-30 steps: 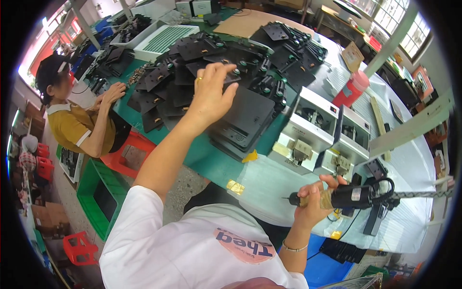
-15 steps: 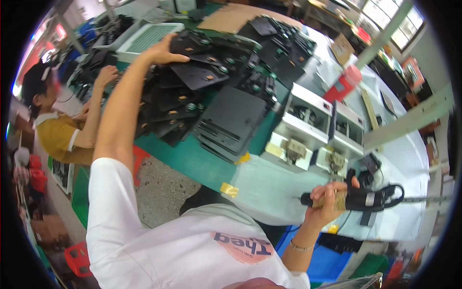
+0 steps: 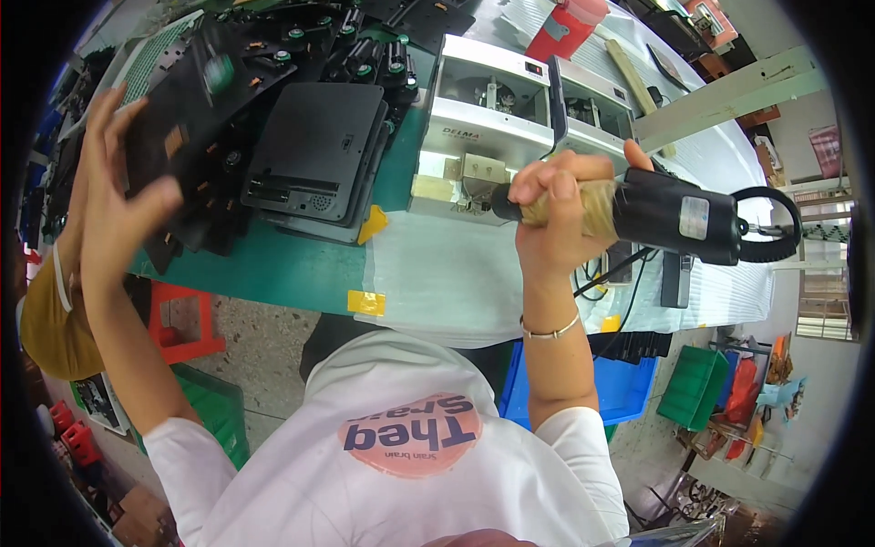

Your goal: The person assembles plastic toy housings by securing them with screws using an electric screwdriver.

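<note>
My right hand [image 3: 570, 205] grips a black electric screwdriver [image 3: 684, 217] around a section wrapped in yellowish tape. The tool lies nearly level, tip to the left, its cord looping from the right end. At the left, my left hand [image 3: 118, 196] is blurred, thumb apart from the fingers, around the edge of a black plastic panel [image 3: 178, 137]. The panel, tilted and smeared by motion, carries a green round part. Between the hands sits a stack of dark plastic casings [image 3: 314, 150]. Two white screw feeders [image 3: 488, 128] stand behind the screwdriver.
More black panels with small parts [image 3: 273, 68] pile up at the far left. A red container [image 3: 565, 27] stands behind the feeders. A metal post [image 3: 729, 100] crosses the right side. Below the table are a blue bin [image 3: 629, 387] and a red stool [image 3: 182, 324]. A co-worker's sleeve [image 3: 55, 319] shows left.
My left hand has drawn back from the pile toward me, with a panel moving along. My right hand has raised the screwdriver toward the feeders. The view has shifted.
</note>
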A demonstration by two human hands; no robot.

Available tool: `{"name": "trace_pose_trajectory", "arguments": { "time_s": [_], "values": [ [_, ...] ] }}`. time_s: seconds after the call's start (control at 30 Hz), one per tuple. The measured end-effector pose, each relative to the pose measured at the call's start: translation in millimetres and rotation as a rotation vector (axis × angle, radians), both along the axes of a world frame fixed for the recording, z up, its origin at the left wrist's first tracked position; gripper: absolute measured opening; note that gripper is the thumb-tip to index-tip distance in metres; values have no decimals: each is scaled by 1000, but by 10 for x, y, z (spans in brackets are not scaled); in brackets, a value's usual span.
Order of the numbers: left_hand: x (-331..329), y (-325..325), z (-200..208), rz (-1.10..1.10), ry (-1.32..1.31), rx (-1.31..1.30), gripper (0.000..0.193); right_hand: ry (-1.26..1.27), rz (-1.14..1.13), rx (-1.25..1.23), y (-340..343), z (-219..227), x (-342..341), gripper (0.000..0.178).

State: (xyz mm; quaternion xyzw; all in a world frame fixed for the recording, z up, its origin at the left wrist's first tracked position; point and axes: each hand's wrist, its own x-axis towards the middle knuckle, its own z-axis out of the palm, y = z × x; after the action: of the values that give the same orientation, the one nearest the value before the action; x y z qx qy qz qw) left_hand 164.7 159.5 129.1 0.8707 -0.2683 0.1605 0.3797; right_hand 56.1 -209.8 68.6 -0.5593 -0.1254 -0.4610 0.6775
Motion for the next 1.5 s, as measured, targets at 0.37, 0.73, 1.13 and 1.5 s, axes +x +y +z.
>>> {"name": "trace_pose_trajectory", "arguments": {
  "time_s": [0.37,0.73,1.13,1.5],
  "values": [
    [-1655,-995,-728,-382,464,13,105,47,-21,-92,13,-15,84,59],
    [-1574,-1483,-1296,-304,342,183,99,84,58,-248,5,7,141,62],
    [-1520,-1420,-1304,-300,339,244,89,242,-72,-181,144,107,227,58],
    [-1590,-1313,-1356,-293,191,194,71,259,-7,-126,146,105,-153,61]
  ]
}}
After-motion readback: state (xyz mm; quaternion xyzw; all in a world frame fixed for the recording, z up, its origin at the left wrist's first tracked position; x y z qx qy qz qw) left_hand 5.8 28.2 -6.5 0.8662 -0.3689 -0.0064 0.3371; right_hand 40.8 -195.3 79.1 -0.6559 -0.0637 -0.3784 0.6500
